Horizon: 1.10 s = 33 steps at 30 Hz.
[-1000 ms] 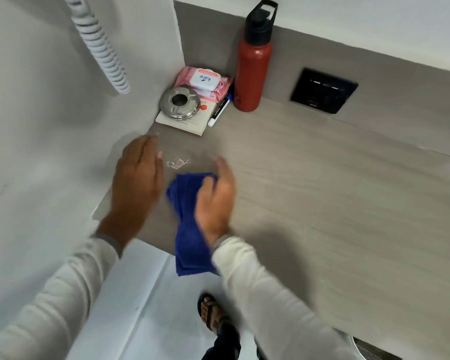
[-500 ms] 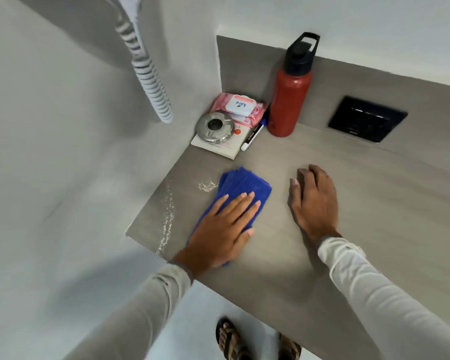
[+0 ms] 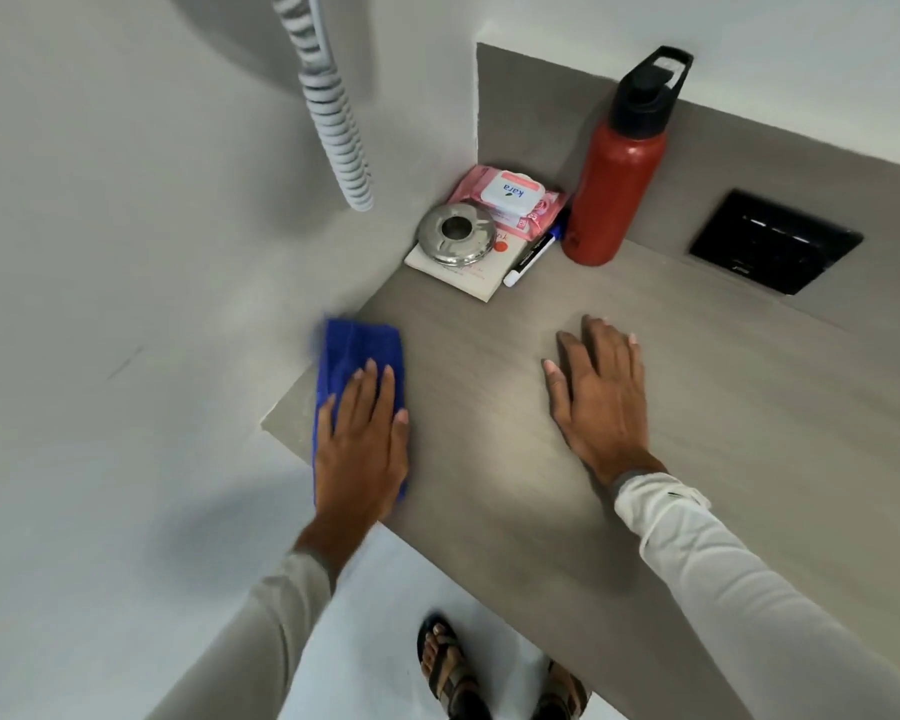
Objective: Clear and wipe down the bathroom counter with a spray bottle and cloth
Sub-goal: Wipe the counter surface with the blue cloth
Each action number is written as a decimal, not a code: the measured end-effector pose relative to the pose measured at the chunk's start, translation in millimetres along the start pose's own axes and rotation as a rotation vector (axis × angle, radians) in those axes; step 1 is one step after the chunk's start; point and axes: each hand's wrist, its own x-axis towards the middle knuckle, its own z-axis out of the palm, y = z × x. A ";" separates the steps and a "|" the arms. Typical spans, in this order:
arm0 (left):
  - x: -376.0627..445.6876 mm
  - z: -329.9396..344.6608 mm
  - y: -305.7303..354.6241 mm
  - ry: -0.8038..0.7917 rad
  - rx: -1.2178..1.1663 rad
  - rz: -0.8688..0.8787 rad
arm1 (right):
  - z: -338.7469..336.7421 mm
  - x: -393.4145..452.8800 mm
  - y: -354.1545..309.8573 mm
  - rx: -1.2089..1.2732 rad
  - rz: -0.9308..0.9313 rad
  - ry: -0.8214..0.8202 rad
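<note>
Blue cloth [image 3: 357, 356] under the flat left hand [image 3: 362, 444], at the counter's [image 3: 489, 433] left edge.
Its long axis runs away from the person; right hand [image 3: 601, 397] rests spread, empty, well apart.

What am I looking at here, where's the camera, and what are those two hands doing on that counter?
There is no machine here. A person wears a camera on their head, so the one picture looks down over their own arms. The left hand presses flat on a folded blue cloth at the left edge of the grey counter. The right hand rests flat on the bare counter and holds nothing. In the back corner are a red water bottle, a pink pack of Kara wipes, a round metal dish on a booklet, and a marker pen.
</note>
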 end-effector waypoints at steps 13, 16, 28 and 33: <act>122.3 -8.9 -26.8 -0.133 0.138 0.399 | 12.5 6.9 -18.7 -0.077 0.066 -0.048; 128.4 -3.0 -30.0 -0.090 0.104 0.421 | 14.1 7.3 -18.1 -0.071 0.062 -0.048; -3.9 -0.5 -32.7 0.095 -0.033 -0.155 | 13.0 3.0 -20.2 -0.057 0.034 -0.023; -50.5 7.8 54.0 0.120 -0.202 -0.472 | 14.5 1.7 -18.9 -0.015 0.027 -0.013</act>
